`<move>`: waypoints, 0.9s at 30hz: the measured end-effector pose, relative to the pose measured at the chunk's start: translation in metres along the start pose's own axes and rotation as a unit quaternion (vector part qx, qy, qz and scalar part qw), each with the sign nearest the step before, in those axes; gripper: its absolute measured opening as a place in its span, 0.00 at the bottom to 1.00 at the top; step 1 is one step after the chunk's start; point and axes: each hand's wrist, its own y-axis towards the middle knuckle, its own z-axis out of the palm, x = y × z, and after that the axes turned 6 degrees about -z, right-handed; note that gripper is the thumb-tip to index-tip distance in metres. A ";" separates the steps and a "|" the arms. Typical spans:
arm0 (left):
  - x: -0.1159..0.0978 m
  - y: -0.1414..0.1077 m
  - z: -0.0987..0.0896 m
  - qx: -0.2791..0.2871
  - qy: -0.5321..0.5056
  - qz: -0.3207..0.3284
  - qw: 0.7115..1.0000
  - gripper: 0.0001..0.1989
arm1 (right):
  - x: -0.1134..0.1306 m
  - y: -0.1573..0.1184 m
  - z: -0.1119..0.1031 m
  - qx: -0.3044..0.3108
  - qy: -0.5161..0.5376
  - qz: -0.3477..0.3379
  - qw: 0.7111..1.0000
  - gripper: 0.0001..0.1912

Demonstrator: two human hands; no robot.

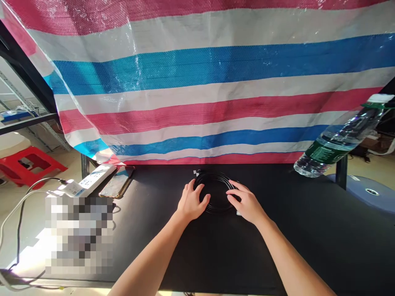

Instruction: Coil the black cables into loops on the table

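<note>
A coil of black cable (218, 176) lies on the black tabletop in front of me, with a small white end piece at its upper left and another white bit by its lower right. My left hand (192, 201) rests over the coil's left side, fingers spread and thumb reaching into the ring. On the opposite side, my right hand (245, 203) touches the coil with its fingers apart and slightly bent. Neither hand visibly closes around the cable, though the undersides of the fingers are hidden.
A phone (119, 183) and a white power strip (98, 179) with plugged cords lie at the left, beside a blurred-out patch. A tilted water bottle (331, 152) is at the right. Behind the table (228, 255) hangs a striped sheet (203, 98); a red stool (31, 164) stands beyond.
</note>
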 end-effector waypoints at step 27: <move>-0.011 0.027 0.018 0.012 -0.142 0.020 0.990 0.33 | 0.006 0.012 0.017 0.068 -0.186 -0.028 0.980 0.21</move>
